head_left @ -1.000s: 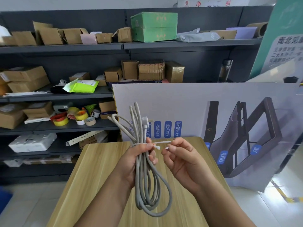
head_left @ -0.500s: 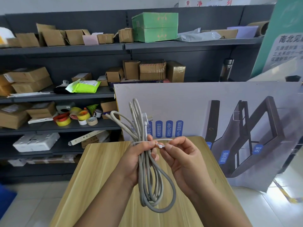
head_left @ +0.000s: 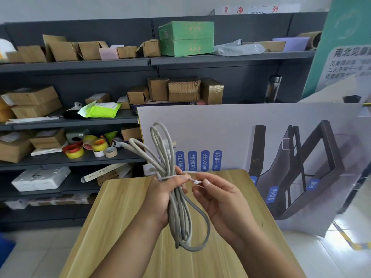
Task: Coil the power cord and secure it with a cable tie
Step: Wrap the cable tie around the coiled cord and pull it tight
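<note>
A grey power cord [head_left: 181, 215] is gathered into a long coil of several loops, held upright above the wooden table [head_left: 120, 227]. My left hand [head_left: 160, 195] grips the coil around its middle. A thin white cable tie [head_left: 192, 178] is wrapped around the bundle just above my fingers. My right hand [head_left: 218, 199] pinches the tie at its small head, close to my left thumb. The cord's white plug [head_left: 169, 145] shows behind the upper loops.
A large printed poster board [head_left: 261, 149] leans upright behind the table's far edge. Dark shelves [head_left: 80, 121] at the back hold cardboard boxes, a green box [head_left: 186, 39] and tape rolls [head_left: 86, 148]. Tiled floor lies on both sides of the table.
My right hand has moved left toward the left hand, bringing the tie's end to its head. The loop around the cord looks closer to the bundle. The coil has shifted slightly.
</note>
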{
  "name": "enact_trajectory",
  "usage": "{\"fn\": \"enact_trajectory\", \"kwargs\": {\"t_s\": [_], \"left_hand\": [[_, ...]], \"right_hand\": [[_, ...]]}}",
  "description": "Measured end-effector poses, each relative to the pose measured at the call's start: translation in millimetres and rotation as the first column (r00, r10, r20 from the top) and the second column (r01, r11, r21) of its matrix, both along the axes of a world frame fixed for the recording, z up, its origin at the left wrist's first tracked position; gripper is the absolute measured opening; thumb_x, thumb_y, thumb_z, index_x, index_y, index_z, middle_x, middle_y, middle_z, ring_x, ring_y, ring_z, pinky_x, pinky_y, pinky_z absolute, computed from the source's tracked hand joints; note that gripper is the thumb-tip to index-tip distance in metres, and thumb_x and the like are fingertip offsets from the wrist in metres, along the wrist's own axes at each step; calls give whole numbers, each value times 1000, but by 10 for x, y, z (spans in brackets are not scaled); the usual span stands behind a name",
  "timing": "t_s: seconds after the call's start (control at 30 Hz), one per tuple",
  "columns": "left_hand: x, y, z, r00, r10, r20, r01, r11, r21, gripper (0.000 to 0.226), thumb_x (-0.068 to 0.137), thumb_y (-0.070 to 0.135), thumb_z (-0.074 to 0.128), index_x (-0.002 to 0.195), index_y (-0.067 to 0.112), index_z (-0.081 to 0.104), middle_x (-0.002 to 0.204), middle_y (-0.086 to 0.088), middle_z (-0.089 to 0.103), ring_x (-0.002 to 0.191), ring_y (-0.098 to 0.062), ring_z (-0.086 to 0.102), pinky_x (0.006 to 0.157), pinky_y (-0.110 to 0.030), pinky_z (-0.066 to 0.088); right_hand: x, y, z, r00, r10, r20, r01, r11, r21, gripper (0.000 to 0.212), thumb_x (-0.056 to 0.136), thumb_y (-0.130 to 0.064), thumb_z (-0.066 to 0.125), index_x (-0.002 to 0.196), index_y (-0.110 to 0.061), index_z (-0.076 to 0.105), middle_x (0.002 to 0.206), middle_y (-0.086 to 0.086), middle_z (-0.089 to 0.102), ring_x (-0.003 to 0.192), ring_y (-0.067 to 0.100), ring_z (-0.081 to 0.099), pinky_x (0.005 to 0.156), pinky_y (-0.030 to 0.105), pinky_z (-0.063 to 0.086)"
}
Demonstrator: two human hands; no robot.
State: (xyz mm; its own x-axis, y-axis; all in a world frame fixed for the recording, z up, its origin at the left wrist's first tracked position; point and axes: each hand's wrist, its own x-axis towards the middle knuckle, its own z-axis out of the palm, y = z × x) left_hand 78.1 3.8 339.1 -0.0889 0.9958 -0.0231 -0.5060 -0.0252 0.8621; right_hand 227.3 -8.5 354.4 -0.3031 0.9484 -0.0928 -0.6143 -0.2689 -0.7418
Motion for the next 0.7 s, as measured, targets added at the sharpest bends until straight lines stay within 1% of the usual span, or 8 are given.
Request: {"fn": "enact_trajectory", "kwargs": {"t_s": [0.2, 0.33, 0.4, 0.47, 0.5, 0.57, 0.63, 0.7], "left_hand": [[89, -2, -2, 967, 120, -227, -105, 991, 77, 14, 67, 5, 72, 69, 19, 69, 69, -6, 66, 58, -17, 59, 57, -28, 51], [185, 22, -7, 937, 225, -268, -212, 974, 77, 15, 72, 0, 74, 71, 15, 70, 70, -8, 68, 66, -20, 65, 62, -32, 53], [230, 25, 7, 909, 279, -310, -264, 960, 88, 16, 78, -7, 70, 75, 9, 70, 70, -8, 70, 66, -18, 67, 63, -30, 55], [238, 24, 20, 882, 314, -352, -297, 949, 105, 13, 79, -8, 69, 77, 5, 70, 70, -7, 70, 64, -15, 67, 60, -26, 55], [230, 21, 25, 871, 326, -368, -307, 945, 110, 10, 79, -6, 71, 79, 4, 70, 70, -7, 70, 63, -14, 66, 59, -24, 54], [219, 8, 25, 849, 350, -396, -331, 936, 118, 6, 79, -3, 72, 81, 2, 70, 71, -8, 70, 62, -15, 65, 58, -24, 54], [231, -12, 18, 819, 381, -428, -363, 923, 126, 6, 79, -1, 74, 78, 5, 72, 68, -8, 70, 60, -15, 65, 58, -25, 55], [255, -31, 11, 781, 412, -470, -389, 909, 150, 11, 79, 1, 75, 73, 10, 74, 66, -5, 72, 61, -12, 67, 58, -24, 55]], "right_hand": [[76, 95, -41, 982, 12, -187, -46, 982, -181, 29, 73, 8, 64, 99, -4, 62, 78, 15, 62, 66, 20, 65, 61, 24, 60], [87, 101, -49, 986, 38, -164, -65, 985, -161, 18, 78, 12, 60, 88, -3, 60, 75, 15, 66, 64, 22, 69, 61, 23, 60], [75, 102, -64, 991, 25, -132, -45, 988, -147, 13, 84, 10, 59, 92, 0, 62, 79, 17, 68, 68, 25, 70, 65, 26, 61], [71, 101, -92, 999, -40, 3, 40, 997, -71, 14, 88, 0, 62, 102, 0, 64, 87, 19, 68, 76, 28, 68, 74, 33, 60], [76, 103, -113, 986, -103, 134, 102, 995, 17, 18, 88, -6, 65, 105, -3, 64, 89, 18, 70, 79, 29, 68, 78, 35, 61], [75, 104, -154, 874, -268, 405, 178, 953, 247, 23, 84, -15, 72, 105, -13, 64, 88, 11, 74, 83, 25, 72, 78, 38, 60], [63, 102, -156, 775, -357, 522, 175, 914, 366, 27, 79, -23, 77, 99, -15, 61, 83, 8, 74, 78, 21, 73, 73, 37, 60], [55, 122, -134, 740, -350, 574, 156, 920, 361, 25, 80, -27, 76, 91, -10, 61, 76, 10, 73, 69, 23, 72, 65, 38, 61]]}}
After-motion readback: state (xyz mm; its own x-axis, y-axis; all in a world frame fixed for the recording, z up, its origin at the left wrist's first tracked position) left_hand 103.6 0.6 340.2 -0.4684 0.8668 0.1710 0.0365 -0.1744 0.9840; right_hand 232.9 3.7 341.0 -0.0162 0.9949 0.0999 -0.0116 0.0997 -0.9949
